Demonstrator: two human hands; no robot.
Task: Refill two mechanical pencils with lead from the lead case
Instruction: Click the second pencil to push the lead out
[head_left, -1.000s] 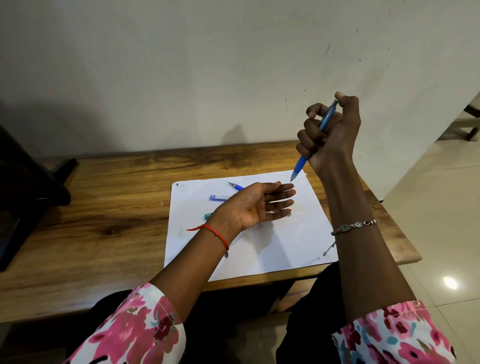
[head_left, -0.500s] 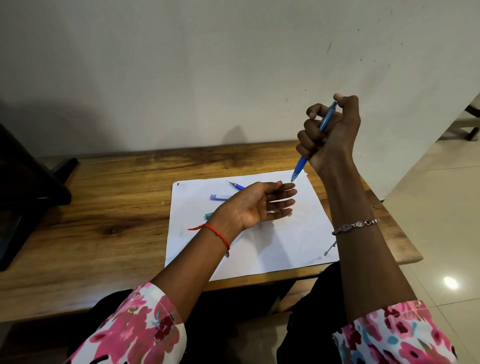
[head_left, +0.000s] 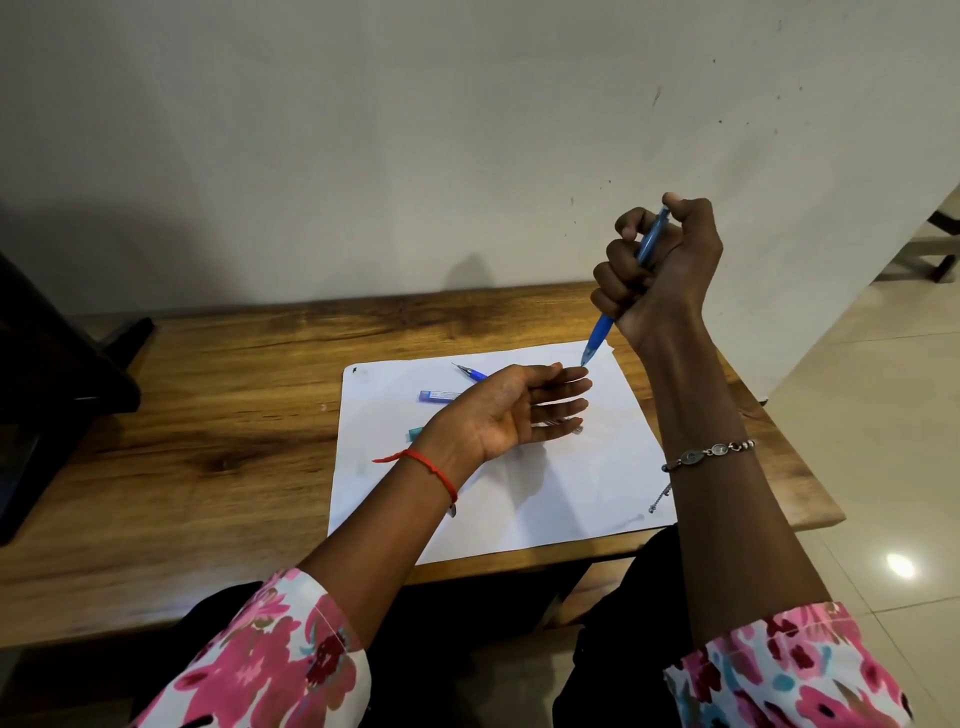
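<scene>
You've got a blue pencil in your right hand, white paper on a brown wood-grain bench. Your sleeves are pink floral on white. Red thread on your left wrist, silver bracelet on the right.

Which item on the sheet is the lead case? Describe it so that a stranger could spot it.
On the wooden table lies a white paper sheet. The lead case lies flat near its far left part, just beyond the open left hand. It is a short, flat blue-and-white piece, unlike the pointed blue pencil behind it.
</scene>
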